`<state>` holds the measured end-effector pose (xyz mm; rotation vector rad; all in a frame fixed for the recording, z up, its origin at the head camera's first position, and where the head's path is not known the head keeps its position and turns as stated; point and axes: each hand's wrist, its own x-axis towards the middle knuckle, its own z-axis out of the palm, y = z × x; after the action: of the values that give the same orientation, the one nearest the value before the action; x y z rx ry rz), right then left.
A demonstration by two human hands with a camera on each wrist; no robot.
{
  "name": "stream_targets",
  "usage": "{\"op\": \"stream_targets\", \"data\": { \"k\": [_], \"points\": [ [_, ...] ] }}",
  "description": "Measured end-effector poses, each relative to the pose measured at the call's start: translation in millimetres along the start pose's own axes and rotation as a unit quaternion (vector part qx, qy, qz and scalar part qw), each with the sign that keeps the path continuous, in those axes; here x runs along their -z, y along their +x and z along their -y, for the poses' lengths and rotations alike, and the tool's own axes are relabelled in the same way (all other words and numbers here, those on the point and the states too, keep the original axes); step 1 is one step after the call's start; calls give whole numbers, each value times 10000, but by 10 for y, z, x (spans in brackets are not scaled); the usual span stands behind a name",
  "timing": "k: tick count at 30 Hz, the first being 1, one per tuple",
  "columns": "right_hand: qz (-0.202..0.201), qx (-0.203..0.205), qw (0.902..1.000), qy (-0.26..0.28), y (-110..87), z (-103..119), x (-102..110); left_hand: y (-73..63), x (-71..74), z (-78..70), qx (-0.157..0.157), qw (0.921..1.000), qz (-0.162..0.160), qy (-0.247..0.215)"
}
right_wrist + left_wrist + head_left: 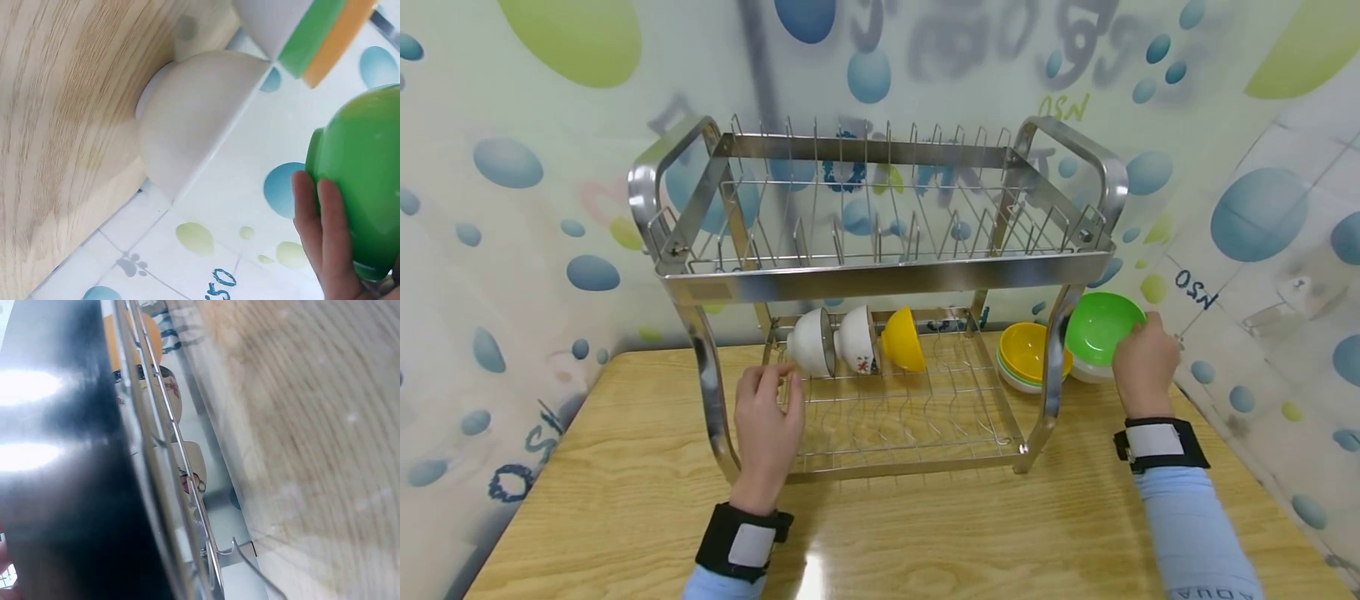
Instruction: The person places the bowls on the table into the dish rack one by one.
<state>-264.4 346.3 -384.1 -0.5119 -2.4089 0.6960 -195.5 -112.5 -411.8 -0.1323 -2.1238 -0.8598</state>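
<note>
My right hand (1146,367) grips a green bowl (1099,327) by its rim; in the right wrist view the green bowl (362,181) is lifted clear of a white bowl (194,119) on the table. On the lower tier of a metal dish rack (887,279), a white bowl (811,342), a patterned white bowl (855,340) and a yellow bowl (903,339) stand on edge in a row. My left hand (769,425) is by the rack's left front post, fingers bent loosely near the leftmost bowl, holding nothing.
Right of the rack stands a stack with a yellow bowl (1024,350) on top, partly behind the right front post (1054,375). The rack's upper tier (880,208) has upright wires and no dishes. A patterned wall (1247,275) borders the wooden table (925,533).
</note>
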Motion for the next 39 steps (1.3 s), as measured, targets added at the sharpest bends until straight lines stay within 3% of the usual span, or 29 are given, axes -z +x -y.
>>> {"op": "stream_targets", "data": {
  "k": [7,18,39],
  "points": [
    [161,-89,9995,254,-188,46,85,31,-28,-36,-101,9998,-44,-144],
    [36,-202,9986,483,-437,10,155,26,-77,-92,-82,9998,27,-176],
    [36,-97,9983,567,-634,-31,320,46,-158,-152,-44,9995,-11,-324]
  ]
}}
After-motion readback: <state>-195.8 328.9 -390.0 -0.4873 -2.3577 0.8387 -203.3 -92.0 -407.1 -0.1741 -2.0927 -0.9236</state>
